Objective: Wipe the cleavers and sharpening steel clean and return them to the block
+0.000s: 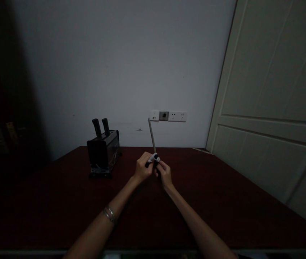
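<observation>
Both of my hands meet over the middle of the table [139, 230]. A long, narrow metal blade [152, 135], which looks like a knife seen nearly edge-on, points up and slightly left from between them. My left hand [142, 168] is closed round a small white-and-black item [153, 158] at the blade's lower end; poor light hides its kind. My right hand [165, 173] has its fingers pinched just below, at the dark handle end of the knife. The fingers cover most of the handle.
A knife block [99, 154] with metal sides and black ends stands at the left, two black handles sticking up from it. Behind the table is a pale wall with sockets [177, 116]. A white panelled door [266, 144] stands at the right. The room is dim.
</observation>
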